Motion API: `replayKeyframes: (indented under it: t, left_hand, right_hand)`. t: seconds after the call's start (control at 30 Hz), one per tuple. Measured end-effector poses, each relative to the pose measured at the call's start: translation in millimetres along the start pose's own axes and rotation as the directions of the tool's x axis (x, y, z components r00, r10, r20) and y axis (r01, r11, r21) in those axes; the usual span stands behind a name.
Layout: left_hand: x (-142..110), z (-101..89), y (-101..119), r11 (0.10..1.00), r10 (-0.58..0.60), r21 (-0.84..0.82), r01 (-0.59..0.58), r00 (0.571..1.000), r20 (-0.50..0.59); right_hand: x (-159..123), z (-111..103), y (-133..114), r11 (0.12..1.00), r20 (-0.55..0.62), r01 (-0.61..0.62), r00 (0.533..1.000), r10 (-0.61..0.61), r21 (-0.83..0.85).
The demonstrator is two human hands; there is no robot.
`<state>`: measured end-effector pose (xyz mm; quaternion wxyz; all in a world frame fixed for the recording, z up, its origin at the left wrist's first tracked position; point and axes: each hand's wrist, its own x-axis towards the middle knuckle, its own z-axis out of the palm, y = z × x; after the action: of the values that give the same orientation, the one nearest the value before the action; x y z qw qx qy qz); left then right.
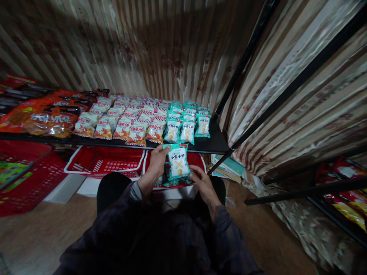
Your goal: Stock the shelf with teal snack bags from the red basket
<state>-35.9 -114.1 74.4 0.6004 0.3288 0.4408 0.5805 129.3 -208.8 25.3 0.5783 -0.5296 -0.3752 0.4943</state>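
A teal-and-white snack bag (178,162) is held upright just in front of the shelf edge, its printed face toward me. My left hand (156,162) grips its upper left side, thumb near the top corner. At the lower right corner, the curled fingers of my right hand (202,181) pinch the bag's edge. Below it, a red basket (203,160) holds more teal bags, partly hidden by my hands. Matching teal bags (187,131) stand in rows on the black shelf (215,139), beside rows of cream-and-orange snack bags (132,124).
Orange snack bags (54,118) fill the shelf's left part. Another red basket (111,158) sits below, with a larger red basket (25,187) farther left. Black metal posts (249,133) slant up at right. Books (229,166) lie on the floor behind one post.
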Motion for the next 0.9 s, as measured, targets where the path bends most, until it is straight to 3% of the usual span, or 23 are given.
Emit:
replayKeyframes:
  t: [0.17, 0.33, 0.53, 0.77, 0.9]
  left_hand:
    - [-7, 5.7, 6, 0.997, 0.005, 0.076, -0.009, 0.999, 0.050]
    - [-15, 11.3, 10, 0.990, 0.000, 0.140, -0.018, 0.992, 0.129]
    - [-16, 7.8, 7, 0.985, 0.022, 0.168, -0.051, 0.985, 0.171]
    - [-18, 8.0, 5, 0.994, -0.035, 0.108, 0.013, 0.978, 0.204]
    - [-23, 5.8, 7, 0.987, -0.123, 0.129, 0.094, 0.962, 0.243]
  right_hand:
    - [15, 7, -31, 0.983, 0.001, 0.069, 0.998, -0.070, 0.169]
    - [33, 18, -50, 0.992, -0.016, 0.047, 0.999, -0.046, 0.121]
    - [41, 22, -51, 0.998, -0.109, 0.003, 0.994, 0.004, 0.065]
    - [45, 28, -45, 0.986, -0.208, 0.013, 0.978, 0.022, 0.166]
    - [53, 24, -41, 0.977, -0.266, 0.043, 0.964, 0.015, 0.209]
